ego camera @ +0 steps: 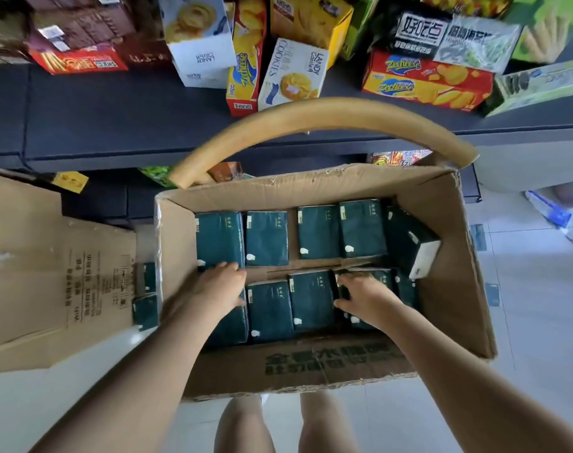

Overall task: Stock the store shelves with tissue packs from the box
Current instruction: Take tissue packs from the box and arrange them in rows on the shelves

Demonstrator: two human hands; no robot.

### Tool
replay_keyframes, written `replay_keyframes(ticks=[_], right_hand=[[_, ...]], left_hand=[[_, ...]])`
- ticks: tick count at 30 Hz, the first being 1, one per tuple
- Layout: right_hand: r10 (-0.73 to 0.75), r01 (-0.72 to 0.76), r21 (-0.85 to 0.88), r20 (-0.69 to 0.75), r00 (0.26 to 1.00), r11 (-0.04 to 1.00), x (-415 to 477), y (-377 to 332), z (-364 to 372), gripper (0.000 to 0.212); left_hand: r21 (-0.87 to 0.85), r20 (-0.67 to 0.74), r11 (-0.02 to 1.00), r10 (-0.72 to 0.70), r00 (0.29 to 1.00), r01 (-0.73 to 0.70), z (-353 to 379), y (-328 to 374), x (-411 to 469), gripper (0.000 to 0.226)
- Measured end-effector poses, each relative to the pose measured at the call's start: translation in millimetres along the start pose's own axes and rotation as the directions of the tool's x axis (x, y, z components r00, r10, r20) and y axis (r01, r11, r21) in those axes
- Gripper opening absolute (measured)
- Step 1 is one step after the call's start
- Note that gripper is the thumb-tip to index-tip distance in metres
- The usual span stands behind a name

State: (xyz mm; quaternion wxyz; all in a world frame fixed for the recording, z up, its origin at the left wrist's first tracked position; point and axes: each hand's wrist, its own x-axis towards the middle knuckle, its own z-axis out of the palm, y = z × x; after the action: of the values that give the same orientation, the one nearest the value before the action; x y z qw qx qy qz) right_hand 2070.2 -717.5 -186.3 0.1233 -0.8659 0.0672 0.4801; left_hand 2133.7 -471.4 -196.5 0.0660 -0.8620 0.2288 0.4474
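the fingers of the left hand (220, 286) were curled over the near edge of a dark green tissue pack (219, 238) at the far left of the box, and the palm lay on the pack just in front of it. the fingers looked bent and close together, but it was hard to tell if they were really gripping that pack or only resting on it. the right hand (365, 297) had its fingers bent down around the top of another green pack (375, 277) in the near row, on the right side — the thumb was on the near side and the other fingers on the far side, so it looked like a hold.

both hands were down inside the big cardboard box (314, 367), which sat open on the pale tiled floor (540, 322). the packs in it were lined up in two rows, flat side up, each with a small white mark. one more pack (412, 243) leaned tilted against the right wall of the box, its white end showing.

a second flat cardboard box (43, 273) lay just to the left, touching the first one, and a couple of green packs (146, 299) sat in the gap between them.

past the box was a dark shelf (115, 125) — cookie boxes (291, 76) and cracker boxes (425, 83) stood and lay on it. two bare legs (285, 426) showed at the bottom.
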Motion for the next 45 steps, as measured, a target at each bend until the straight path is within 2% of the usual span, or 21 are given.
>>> replay_keyframes(ticks=[3, 6, 12, 16, 18, 20, 22, 24, 26, 28, 30, 31, 33, 34, 36, 37, 38, 40, 43, 45], right_hand=[[-0.004, 0.004, 0.029, -0.004, 1.000, 1.000, 2.0, 0.9, 3.0, 0.056], [-0.010, 0.010, 0.066, -0.003, 1.000, 0.998, 4.8, -0.6, 4.3, 0.057], [-0.001, 0.004, 0.169, -0.021, 1.000, 0.986, 7.8, -6.7, 8.1, 0.056], [0.012, -0.003, 0.227, -0.038, 0.999, 0.974, 6.0, -11.9, 6.6, 0.054], [0.020, -0.012, 0.237, -0.029, 0.999, 0.971, 5.6, -13.8, 6.0, 0.053], [0.037, -0.031, 0.265, -0.017, 0.999, 0.964, 6.1, -14.4, 6.2, 0.052], [0.069, -0.057, 0.346, -0.022, 0.997, 0.936, 5.7, -13.6, 7.1, 0.051], [0.099, -0.063, 0.433, -0.061, 0.993, 0.899, 5.2, -11.2, 7.3, 0.051], [0.148, -0.084, 0.494, -0.092, 0.985, 0.865, 5.5, -9.1, 4.4, 0.049], [0.235, -0.133, 0.562, -0.113, 0.965, 0.817, 8.1, -5.1, 0.5, 0.042], [0.358, -0.184, 0.699, -0.109, 0.927, 0.691, 13.0, 0.8, 0.2, 0.037], [0.414, -0.189, 0.801, -0.079, 0.907, 0.568, 15.5, 3.2, 1.2, 0.037], [0.483, -0.154, 0.965, 0.033, 0.875, 0.213, 21.3, 5.8, 2.4, 0.036], [0.493, -0.125, 0.992, 0.093, 0.865, 0.032, 23.2, 5.6, 1.5, 0.037], [0.490, -0.072, 0.965, 0.192, 0.850, -0.254, 28.0, 2.8, -4.4, 0.039], [0.485, -0.051, 0.932, 0.233, 0.843, -0.359, 30.6, 1.2, -7.9, 0.041], [0.478, -0.038, 0.899, 0.267, 0.837, -0.436, 34.5, 0.0, -10.9, 0.043], [0.466, -0.038, 0.858, 0.315, 0.827, -0.512, 44.5, -1.8, -18.2, 0.047], [0.490, -0.063, 0.839, 0.374, 0.787, -0.540, 58.0, -4.0, -25.1, 0.055], [0.520, -0.077, 0.851, 0.386, 0.762, -0.519, 63.5, -3.0, -23.9, 0.050]], left_hand=[[0.089, 0.117, 0.996, -0.038, 0.992, 0.028, 7.0, -7.2, 2.7, 0.058], [0.119, 0.118, 0.993, -0.041, 0.992, 0.026, 11.1, -14.6, 2.7, 0.048], [-0.081, 0.046, 0.997, -0.006, 0.999, 0.010, 7.6, -20.5, -5.2, 0.030], [-0.182, 0.004, 0.983, 0.024, 1.000, -0.023, 5.6, -21.9, -17.8, 0.031], [-0.093, 0.039, 0.994, 0.062, 0.997, -0.058, 7.3, -20.2, -17.7, 0.041], [0.021, 0.072, 0.996, 0.085, 0.994, -0.087, 8.8, -19.8, -12.7, 0.039], [0.028, 0.094, 0.996, 0.077, 0.993, -0.080, 10.1, -21.3, -6.5, 0.037], [-0.070, 0.088, 0.994, 0.089, 0.992, -0.083, 9.8, -22.8, -2.0, 0.037], [-0.272, 0.035, 0.959, 0.091, 0.995, -0.078, 7.9, -22.4, -0.3, 0.031], [-0.531, 0.002, 0.847, 0.039, 0.999, -0.031, 2.3, -18.5, -0.4, 0.029], [-0.731, 0.002, 0.682, -0.051, 0.999, 0.036, -3.1, -14.2, 0.4, 0.034], [-0.797, 0.003, 0.601, -0.099, 0.995, 0.062, -5.0, -11.2, 0.8, 0.037], [-0.885, -0.006, 0.457, -0.194, 0.981, 0.085, -7.2, -3.8, 2.4, 0.039], [-0.916, -0.009, 0.393, -0.233, 0.972, 0.085, -7.9, 0.9, 3.2, 0.037], [-0.961, -0.001, 0.264, -0.293, 0.956, 0.080, -5.4, 8.9, 7.6, 0.038], [-0.981, 0.020, 0.177, -0.316, 0.949, 0.080, -3.1, 11.8, 10.6, 0.038], [-0.993, 0.041, 0.090, -0.331, 0.943, 0.075, -1.1, 14.8, 13.0, 0.038], [-0.996, 0.087, -0.030, -0.340, 0.936, 0.081, 3.2, 20.2, 16.6, 0.033], [-0.990, 0.119, -0.109, -0.318, 0.941, 0.088, 9.7, 27.5, 18.1, 0.014], [-0.989, 0.124, -0.123, -0.332, 0.935, 0.088, 13.8, 30.7, 17.9, 0.014]])
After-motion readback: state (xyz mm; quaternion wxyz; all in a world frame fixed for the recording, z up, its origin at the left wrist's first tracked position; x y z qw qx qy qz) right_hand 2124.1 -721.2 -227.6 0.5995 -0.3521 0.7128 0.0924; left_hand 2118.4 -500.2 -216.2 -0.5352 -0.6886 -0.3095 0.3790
